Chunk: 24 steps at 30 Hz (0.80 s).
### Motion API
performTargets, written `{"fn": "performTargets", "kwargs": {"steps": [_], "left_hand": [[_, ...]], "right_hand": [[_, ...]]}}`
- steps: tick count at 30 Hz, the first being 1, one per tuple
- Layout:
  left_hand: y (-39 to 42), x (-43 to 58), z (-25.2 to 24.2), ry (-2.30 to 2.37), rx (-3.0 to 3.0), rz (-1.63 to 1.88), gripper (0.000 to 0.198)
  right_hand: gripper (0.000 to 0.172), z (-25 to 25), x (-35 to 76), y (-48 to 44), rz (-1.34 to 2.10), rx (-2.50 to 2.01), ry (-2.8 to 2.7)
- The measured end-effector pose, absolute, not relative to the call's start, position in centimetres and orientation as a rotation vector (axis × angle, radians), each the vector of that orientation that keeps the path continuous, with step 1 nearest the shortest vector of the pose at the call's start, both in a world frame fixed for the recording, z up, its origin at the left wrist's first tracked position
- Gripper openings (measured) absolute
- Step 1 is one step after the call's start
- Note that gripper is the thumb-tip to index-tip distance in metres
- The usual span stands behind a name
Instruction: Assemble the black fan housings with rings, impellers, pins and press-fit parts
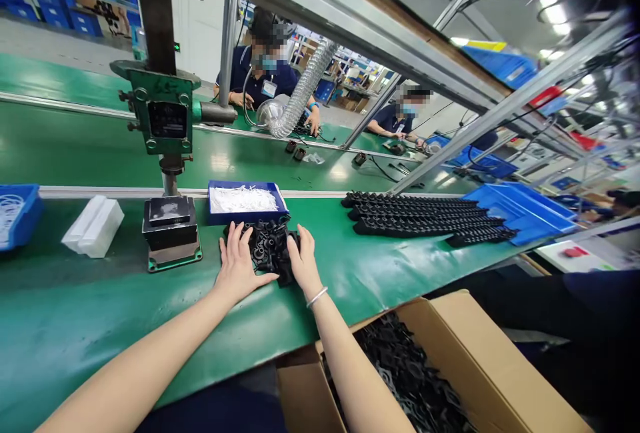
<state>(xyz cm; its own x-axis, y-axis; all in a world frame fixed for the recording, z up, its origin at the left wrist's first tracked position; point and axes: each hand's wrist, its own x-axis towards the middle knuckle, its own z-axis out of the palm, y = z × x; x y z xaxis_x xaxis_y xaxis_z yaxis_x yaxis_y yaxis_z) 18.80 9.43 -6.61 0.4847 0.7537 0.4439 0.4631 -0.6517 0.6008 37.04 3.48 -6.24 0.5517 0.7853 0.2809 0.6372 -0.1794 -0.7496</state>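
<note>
A heap of small black plastic parts (267,241), some with ring-shaped ends, lies on the green work surface (210,326). My left hand (237,258) rests against the heap's left side, fingers spread and thumb stretched along its near edge. On the opposite side my right hand (303,256) cups the pile, its fingers pointing away from me and partly hidden. Both hands touch the black parts from the sides. Right behind the heap stands a blue tray (240,219) of thin white strips (243,198).
A green press (167,113) stands over a black block (170,219) at left, beside white blocks (95,226) and a blue bin (30,216). Rows of black parts (420,213) lie right, near blue trays (525,206). A cardboard box (480,346) of black parts sits below. Co-workers sit opposite.
</note>
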Motion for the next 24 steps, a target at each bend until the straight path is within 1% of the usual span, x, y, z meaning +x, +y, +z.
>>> {"fn": "performTargets", "kwargs": {"steps": [2,4,9,12,18,24], "left_hand": [[9.5,18.8,-6.6,1.032,2.311,0.996,0.120],[9.5,18.7,-6.7,1.037,2.302,1.003,0.119],[9.6,18.6,-6.6,1.024,2.287,1.017,0.118],[9.6,18.5,-6.5,1.031,2.260,0.995,0.117],[9.6,18.5,-6.2,1.020,2.249,0.940,0.115],[9.4,18.6,-6.4,1.056,2.214,0.963,0.110]], "right_hand": [[0.073,-5.2,38.5,4.7,0.201,-1.886,-1.133],[0.068,-4.1,40.3,6.5,0.231,-1.871,-1.131],[0.044,-2.5,43.7,11.7,0.418,-1.838,-1.215],[0.035,-2.8,44.1,13.0,0.497,-1.856,-1.259],[0.033,-4.3,44.2,11.3,0.475,-1.897,-1.285],[0.032,-4.4,43.9,9.4,0.396,-1.866,-1.299]]}}
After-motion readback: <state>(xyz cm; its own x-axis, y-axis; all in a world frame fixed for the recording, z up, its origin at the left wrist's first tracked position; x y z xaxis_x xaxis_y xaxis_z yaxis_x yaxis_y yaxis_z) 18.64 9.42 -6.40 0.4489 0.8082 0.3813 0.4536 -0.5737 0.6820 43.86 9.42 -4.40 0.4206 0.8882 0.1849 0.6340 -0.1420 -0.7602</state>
